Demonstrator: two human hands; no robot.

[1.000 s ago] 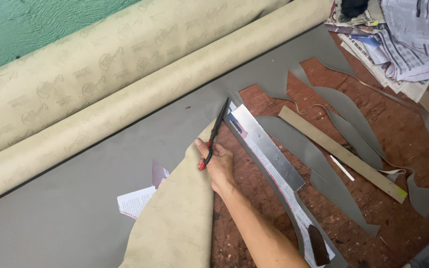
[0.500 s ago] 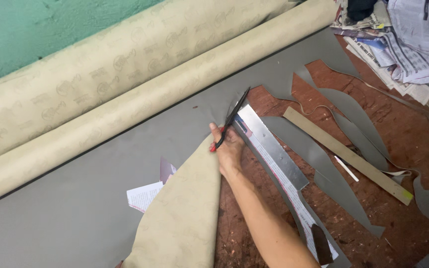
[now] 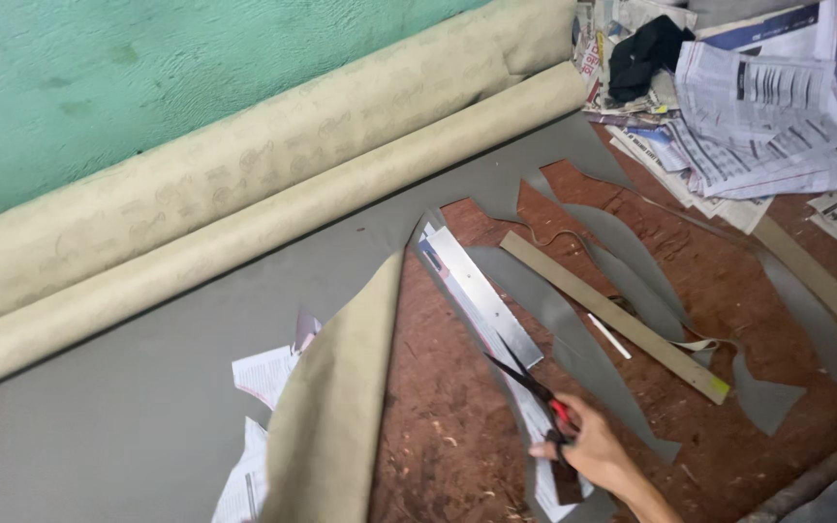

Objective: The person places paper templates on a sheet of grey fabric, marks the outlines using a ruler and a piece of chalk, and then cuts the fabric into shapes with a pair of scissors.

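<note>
My right hand (image 3: 593, 453) grips a pair of scissors (image 3: 527, 380) with black blades and red handles, low on the red-brown floor, blades pointing up-left along a metal ruler (image 3: 481, 291). A large grey sheet (image 3: 128, 407) covers the floor to the left. Its cut edge is folded over as a long beige flap (image 3: 341, 397), apart from the hand. My left hand is out of view.
Two beige rolls (image 3: 244, 213) lie along the green wall. A wooden strip (image 3: 612, 315), a thin white stick (image 3: 609, 335) and grey offcuts (image 3: 622, 242) lie to the right. Newspapers (image 3: 748, 107) are piled top right; paper scraps (image 3: 263, 373) sit beside the flap.
My right hand has drawn the scissors away from the top of the flap, down and to the right. The flap now lies free, folded over.
</note>
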